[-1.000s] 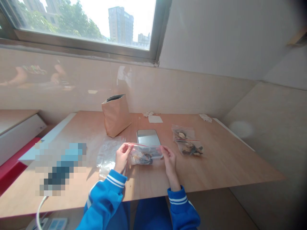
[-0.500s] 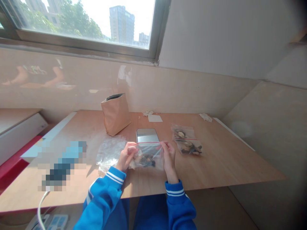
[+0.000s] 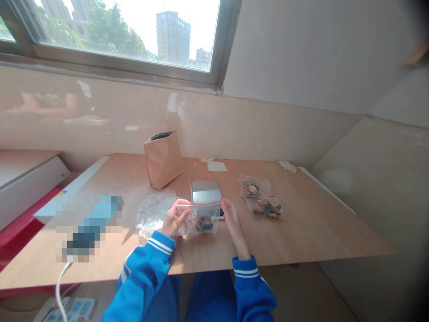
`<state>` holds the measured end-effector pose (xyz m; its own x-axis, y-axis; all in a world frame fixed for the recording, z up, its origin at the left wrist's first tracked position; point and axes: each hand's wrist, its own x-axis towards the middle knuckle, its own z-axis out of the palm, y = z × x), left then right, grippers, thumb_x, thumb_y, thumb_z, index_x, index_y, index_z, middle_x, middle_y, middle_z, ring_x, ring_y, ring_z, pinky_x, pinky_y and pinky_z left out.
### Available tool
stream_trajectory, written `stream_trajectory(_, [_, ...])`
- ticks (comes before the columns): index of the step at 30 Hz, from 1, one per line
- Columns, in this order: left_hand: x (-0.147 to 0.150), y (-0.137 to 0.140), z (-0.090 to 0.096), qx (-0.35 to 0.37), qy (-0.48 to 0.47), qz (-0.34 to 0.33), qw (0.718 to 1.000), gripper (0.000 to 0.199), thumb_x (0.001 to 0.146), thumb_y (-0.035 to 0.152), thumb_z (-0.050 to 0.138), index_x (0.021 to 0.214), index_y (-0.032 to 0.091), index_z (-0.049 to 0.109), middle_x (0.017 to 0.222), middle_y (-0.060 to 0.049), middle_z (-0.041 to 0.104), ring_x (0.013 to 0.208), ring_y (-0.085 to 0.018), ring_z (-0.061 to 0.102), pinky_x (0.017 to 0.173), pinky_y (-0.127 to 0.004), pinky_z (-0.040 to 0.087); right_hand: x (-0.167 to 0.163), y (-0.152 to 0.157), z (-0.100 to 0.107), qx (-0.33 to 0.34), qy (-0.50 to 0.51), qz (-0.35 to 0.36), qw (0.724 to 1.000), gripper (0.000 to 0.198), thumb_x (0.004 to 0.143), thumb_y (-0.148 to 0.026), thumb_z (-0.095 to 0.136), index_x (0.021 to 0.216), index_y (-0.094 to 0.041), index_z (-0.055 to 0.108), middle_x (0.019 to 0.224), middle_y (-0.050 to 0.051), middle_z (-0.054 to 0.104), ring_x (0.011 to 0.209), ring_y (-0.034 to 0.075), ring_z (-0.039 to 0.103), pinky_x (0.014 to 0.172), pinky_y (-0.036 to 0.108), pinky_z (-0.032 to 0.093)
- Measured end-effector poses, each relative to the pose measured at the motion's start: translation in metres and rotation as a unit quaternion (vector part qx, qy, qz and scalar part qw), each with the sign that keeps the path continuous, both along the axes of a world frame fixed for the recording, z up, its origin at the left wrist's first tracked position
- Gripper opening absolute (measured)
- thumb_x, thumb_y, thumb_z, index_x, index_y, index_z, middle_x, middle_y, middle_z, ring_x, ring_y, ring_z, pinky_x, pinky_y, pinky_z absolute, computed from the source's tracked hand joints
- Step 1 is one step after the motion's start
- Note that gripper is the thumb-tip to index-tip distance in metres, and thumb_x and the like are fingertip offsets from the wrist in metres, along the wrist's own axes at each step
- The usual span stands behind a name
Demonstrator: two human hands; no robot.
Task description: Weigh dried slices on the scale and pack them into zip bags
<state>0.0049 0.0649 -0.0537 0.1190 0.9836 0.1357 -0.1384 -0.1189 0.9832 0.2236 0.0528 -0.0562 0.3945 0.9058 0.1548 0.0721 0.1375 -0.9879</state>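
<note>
A clear zip-lock bag (image 3: 203, 223) with a red seal line hangs just above the table's near side, dark and pale dried slices low inside it. My left hand (image 3: 174, 219) is closed on the bag's upper left corner. At the other end of the seal, my right hand (image 3: 230, 213) pinches the upper right corner. Behind the bag lies a flat digital scale (image 3: 206, 190) with a silver plate, its front edge partly hidden. To the right, two more filled zip-lock bags (image 3: 266, 206) lie overlapping. A pile of clear plastic bags (image 3: 152, 210) is beside my left hand.
An open brown paper bag (image 3: 163, 161) stands at the back left of the wooden table (image 3: 311, 223). Near the wall are a white paper slip (image 3: 217, 166) and crumpled tissue (image 3: 287, 166). A pixelated item (image 3: 94, 228) with a white cable (image 3: 57, 286) lies left.
The zip-lock bag's right end and my right hand have shifted slightly left, uncovering more of the scale. My left hand keeps its hold. The view has turned a little.
</note>
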Motion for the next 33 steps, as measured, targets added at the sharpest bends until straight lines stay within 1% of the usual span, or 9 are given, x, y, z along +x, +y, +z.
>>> stream_trajectory(2, [-0.001, 0.0, -0.003, -0.001, 0.013, 0.017, 1.0, 0.035, 0.07, 0.045, 0.076, 0.091, 0.019, 0.063, 0.07, -0.002, 0.065, 0.061, -0.016, 0.057, 0.057, -0.027, 0.044, -0.007, -0.001, -0.004, -0.008, -0.031, 0.049, 0.998, 0.046, 0.077, -0.061, 0.063, 0.088, -0.018, 0.071, 0.09, 0.007, 0.072, 0.081, 0.02, 0.065, 0.068, 0.029, 0.049])
stream_trajectory(4, [-0.001, -0.001, -0.004, -0.004, 0.007, 0.052, 0.999, 0.037, 0.069, 0.048, 0.076, 0.087, 0.018, 0.064, 0.075, -0.005, 0.068, 0.069, -0.019, 0.062, 0.065, -0.029, 0.048, -0.011, -0.003, -0.004, -0.011, -0.036, 0.07, 0.997, 0.046, 0.078, -0.062, 0.061, 0.082, -0.016, 0.071, 0.083, 0.007, 0.072, 0.077, 0.02, 0.064, 0.066, 0.029, 0.048])
stream_trajectory(7, [0.001, -0.003, -0.003, -0.011, -0.042, 0.1, 0.994, 0.041, 0.07, 0.054, 0.073, 0.081, 0.015, 0.065, 0.083, -0.008, 0.071, 0.081, -0.021, 0.067, 0.077, -0.031, 0.051, -0.013, -0.004, -0.003, -0.015, -0.019, 0.027, 0.999, 0.049, 0.074, -0.063, 0.064, 0.084, -0.015, 0.071, 0.08, 0.007, 0.072, 0.075, 0.021, 0.064, 0.063, 0.029, 0.046])
stream_trajectory(10, [0.003, -0.005, 0.0, -0.023, -0.076, 0.118, 0.99, 0.044, 0.071, 0.056, 0.07, 0.084, 0.015, 0.064, 0.077, -0.006, 0.07, 0.069, -0.018, 0.067, 0.071, -0.03, 0.053, -0.014, -0.004, -0.007, -0.014, -0.009, -0.014, 1.0, 0.051, 0.071, -0.063, 0.067, 0.087, -0.015, 0.072, 0.079, 0.007, 0.072, 0.076, 0.022, 0.065, 0.067, 0.03, 0.046])
stream_trajectory(13, [0.005, -0.006, 0.001, -0.028, -0.081, 0.124, 0.989, 0.044, 0.07, 0.056, 0.071, 0.084, 0.015, 0.061, 0.067, -0.003, 0.068, 0.059, -0.016, 0.064, 0.062, -0.028, 0.053, -0.014, -0.003, -0.016, -0.007, -0.014, -0.026, 1.0, 0.052, 0.075, -0.064, 0.062, 0.091, -0.015, 0.072, 0.083, 0.009, 0.073, 0.079, 0.024, 0.065, 0.072, 0.033, 0.048])
stream_trajectory(19, [0.005, -0.007, 0.0, -0.035, -0.076, 0.133, 0.988, 0.042, 0.071, 0.052, 0.072, 0.085, 0.014, 0.061, 0.067, -0.004, 0.069, 0.06, -0.017, 0.067, 0.063, -0.028, 0.054, -0.011, -0.007, -0.026, 0.053, -0.099, -0.044, 0.993, 0.048, 0.09, -0.058, 0.045, 0.1, -0.018, 0.071, 0.091, 0.008, 0.071, 0.09, 0.023, 0.063, 0.085, 0.036, 0.047])
stream_trajectory(22, [0.004, -0.007, -0.003, -0.043, -0.072, 0.132, 0.988, 0.04, 0.072, 0.05, 0.072, 0.088, 0.014, 0.061, 0.065, -0.004, 0.07, 0.058, -0.018, 0.068, 0.061, -0.028, 0.054, -0.012, -0.009, -0.026, 0.069, -0.118, -0.073, 0.988, 0.046, 0.091, -0.056, 0.045, 0.095, -0.017, 0.07, 0.089, 0.009, 0.07, 0.087, 0.022, 0.063, 0.082, 0.035, 0.048])
stream_trajectory(29, [0.005, -0.005, -0.006, -0.051, -0.079, 0.129, 0.987, 0.038, 0.072, 0.048, 0.072, 0.088, 0.015, 0.061, 0.064, -0.003, 0.069, 0.055, -0.018, 0.068, 0.059, -0.028, 0.055, -0.016, -0.01, -0.023, 0.062, -0.093, -0.06, 0.992, 0.043, 0.091, -0.054, 0.047, 0.094, -0.017, 0.068, 0.089, 0.01, 0.071, 0.081, 0.022, 0.065, 0.077, 0.034, 0.051])
stream_trajectory(33, [0.004, -0.005, -0.003, -0.049, -0.081, 0.133, 0.987, 0.038, 0.069, 0.047, 0.075, 0.084, 0.014, 0.063, 0.072, -0.004, 0.071, 0.059, -0.018, 0.069, 0.061, -0.03, 0.057, -0.015, -0.013, -0.019, 0.058, -0.098, -0.068, 0.991, 0.043, 0.09, -0.054, 0.048, 0.093, -0.017, 0.069, 0.088, 0.01, 0.072, 0.081, 0.022, 0.065, 0.075, 0.033, 0.05])
